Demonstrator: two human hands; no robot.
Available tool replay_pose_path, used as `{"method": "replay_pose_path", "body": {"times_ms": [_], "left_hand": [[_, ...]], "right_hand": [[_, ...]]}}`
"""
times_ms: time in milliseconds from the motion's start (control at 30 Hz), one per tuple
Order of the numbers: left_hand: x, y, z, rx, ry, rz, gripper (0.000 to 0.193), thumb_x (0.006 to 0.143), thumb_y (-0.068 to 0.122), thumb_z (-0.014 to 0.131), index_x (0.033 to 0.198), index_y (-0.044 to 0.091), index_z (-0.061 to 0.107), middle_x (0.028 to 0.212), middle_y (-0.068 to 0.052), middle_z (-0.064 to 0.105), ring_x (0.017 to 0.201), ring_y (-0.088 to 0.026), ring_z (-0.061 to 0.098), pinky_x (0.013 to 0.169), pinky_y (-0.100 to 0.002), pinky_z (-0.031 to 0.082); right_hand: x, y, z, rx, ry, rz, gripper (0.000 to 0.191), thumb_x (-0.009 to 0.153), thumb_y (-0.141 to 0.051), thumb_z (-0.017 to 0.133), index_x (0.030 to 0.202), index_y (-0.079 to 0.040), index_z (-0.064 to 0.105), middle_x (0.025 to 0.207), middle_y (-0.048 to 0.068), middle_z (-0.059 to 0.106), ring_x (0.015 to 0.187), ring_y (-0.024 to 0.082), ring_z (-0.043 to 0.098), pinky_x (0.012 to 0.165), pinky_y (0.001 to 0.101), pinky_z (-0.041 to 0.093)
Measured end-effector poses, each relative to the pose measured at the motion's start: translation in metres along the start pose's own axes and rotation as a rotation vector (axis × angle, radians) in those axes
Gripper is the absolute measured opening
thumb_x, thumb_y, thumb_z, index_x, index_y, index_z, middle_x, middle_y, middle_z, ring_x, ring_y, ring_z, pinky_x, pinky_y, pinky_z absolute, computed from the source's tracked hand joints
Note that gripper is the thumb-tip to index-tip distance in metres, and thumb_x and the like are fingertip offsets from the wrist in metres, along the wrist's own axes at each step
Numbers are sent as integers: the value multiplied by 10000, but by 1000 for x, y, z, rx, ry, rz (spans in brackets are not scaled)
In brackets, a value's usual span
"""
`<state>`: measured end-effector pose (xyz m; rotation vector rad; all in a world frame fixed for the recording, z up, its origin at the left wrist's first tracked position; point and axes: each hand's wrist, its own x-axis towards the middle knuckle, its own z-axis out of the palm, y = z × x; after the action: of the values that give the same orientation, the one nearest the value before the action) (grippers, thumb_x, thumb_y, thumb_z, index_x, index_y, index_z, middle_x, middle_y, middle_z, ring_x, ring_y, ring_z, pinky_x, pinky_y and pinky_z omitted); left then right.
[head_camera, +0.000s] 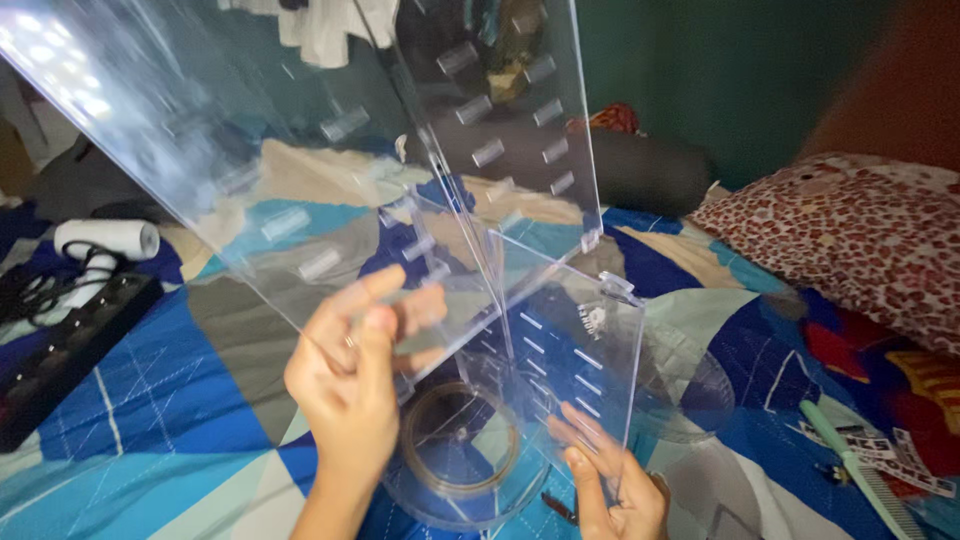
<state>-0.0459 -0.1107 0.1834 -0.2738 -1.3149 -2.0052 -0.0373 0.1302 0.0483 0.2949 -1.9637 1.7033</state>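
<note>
Clear panels (300, 150) above round base (460, 460), power strip (70, 350) far left, comb (850, 465) right, pillow (850, 230) behind.

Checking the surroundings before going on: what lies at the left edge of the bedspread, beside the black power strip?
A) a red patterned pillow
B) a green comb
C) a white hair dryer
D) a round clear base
C: the white hair dryer lies just above the black power strip at the left.

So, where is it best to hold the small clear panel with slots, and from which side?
Probably by its bare lower edge, from below, as the right hand does. The slotted panel stands upright, its top corner tabs look thin, and other clear panels crowd its left side, near the left hand.
</note>
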Motion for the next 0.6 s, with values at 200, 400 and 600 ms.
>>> {"method": "replay_pose_path", "body": {"times_ms": [200,400,600], "left_hand": [[41,33,23,-31,11,218,441,1095,118,520,1484,28,333,1121,-280,726,953,-279,782,622,-361,675],[56,45,7,47,101,278,525,1116,91,539,1540,73,229,1156,-256,696,975,-298,783,628,-386,624],[38,18,-36,215,146,87,636,1051,85,549,1604,114,235,1059,-248,706,894,-286,763,548,-376,626]], "right_hand": [[11,40,-39,40,9,118,402,912,-20,587,1280,143,575,1253,290,731,1112,343,772,907,466,613],[29,91,-101,216,-81,404,628,921,-105,583,1495,-14,345,1240,350,683,1197,416,683,934,571,602],[52,96,-190,734,-353,499,625,933,-167,555,1494,-184,280,1467,329,500,1322,449,573,938,630,490]]}}
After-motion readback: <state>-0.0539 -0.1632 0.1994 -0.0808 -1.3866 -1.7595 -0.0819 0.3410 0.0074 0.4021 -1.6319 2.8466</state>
